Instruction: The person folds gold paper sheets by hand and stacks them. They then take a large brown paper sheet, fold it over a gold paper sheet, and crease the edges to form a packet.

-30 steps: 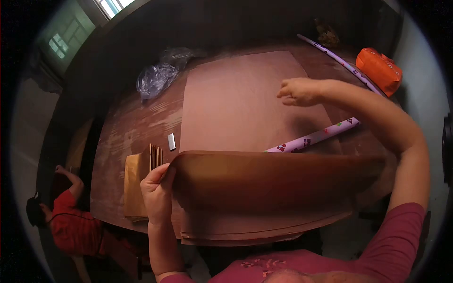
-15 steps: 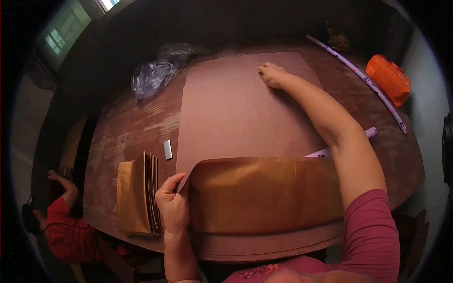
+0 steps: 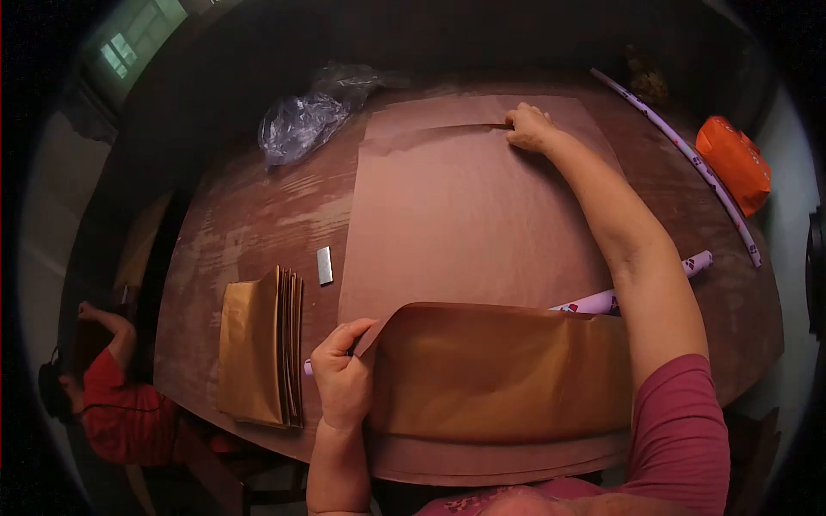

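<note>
A large sheet of brown paper [image 3: 465, 215] lies over others on the table, its near part folded back to show a gold side [image 3: 508, 383]. My left hand [image 3: 342, 383] is closed on the left corner of that folded part. At the far edge, my right hand [image 3: 531, 129] pinches the top sheet, and that edge is lifted slightly off the sheet below. A purple patterned roll [image 3: 699, 262] lies crosswise at the fold, mostly hidden by the paper and my right forearm. Left of my left hand stands a stack of folded gold paper [image 3: 249, 353].
A small silvery bar [image 3: 324, 266] lies near the stack. Crumpled clear plastic [image 3: 301, 125] is at the far left. Another long purple patterned roll [image 3: 688, 155] and an orange pouch [image 3: 734, 163] lie at the right. A person in red [image 3: 129, 413] sits at the left.
My right hand has raised the far edge of the top sheet and drawn it a little toward me. The left hand still holds the folded corner. The view has shifted slightly.
</note>
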Action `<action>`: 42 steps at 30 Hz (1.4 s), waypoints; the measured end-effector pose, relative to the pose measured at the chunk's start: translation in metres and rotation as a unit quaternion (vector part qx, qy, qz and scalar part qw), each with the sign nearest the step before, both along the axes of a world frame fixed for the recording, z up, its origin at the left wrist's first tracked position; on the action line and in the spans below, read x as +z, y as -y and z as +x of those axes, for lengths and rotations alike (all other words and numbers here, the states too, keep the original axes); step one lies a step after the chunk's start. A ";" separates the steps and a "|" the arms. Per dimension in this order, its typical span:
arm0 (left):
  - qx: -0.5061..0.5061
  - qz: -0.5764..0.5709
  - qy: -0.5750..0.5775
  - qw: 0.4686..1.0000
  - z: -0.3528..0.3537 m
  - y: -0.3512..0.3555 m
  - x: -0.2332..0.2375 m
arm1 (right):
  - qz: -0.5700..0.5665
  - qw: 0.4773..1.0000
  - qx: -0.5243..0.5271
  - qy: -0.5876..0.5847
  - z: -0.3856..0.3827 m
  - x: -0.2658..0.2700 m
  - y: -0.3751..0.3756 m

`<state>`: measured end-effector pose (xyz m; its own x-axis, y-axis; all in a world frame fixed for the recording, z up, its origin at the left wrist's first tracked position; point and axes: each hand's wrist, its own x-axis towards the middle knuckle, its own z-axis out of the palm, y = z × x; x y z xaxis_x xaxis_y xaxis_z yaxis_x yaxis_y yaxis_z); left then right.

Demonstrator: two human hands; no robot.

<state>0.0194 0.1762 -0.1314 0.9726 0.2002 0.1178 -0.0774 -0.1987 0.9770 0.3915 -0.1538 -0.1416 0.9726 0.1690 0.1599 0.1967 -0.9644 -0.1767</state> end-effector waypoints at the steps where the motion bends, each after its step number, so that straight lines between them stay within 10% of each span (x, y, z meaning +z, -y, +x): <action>1: -0.003 0.001 0.006 1.000 0.000 -0.001 -0.001 | 0.021 1.000 0.001 0.014 0.001 -0.001 0.001; 13: -0.039 0.001 0.067 0.997 0.000 -0.005 0.008 | 0.075 0.992 0.085 0.047 -0.014 0.025 0.017; 42: 0.006 0.062 0.335 0.940 -0.100 -0.015 0.075 | 0.058 0.928 0.290 0.227 -0.370 0.162 0.051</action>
<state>-0.0804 0.1911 -0.0566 0.6690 0.1547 0.7270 -0.6648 -0.3128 0.6783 0.0212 -0.2043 0.0204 0.5506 0.5999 0.5804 0.7568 -0.6522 -0.0438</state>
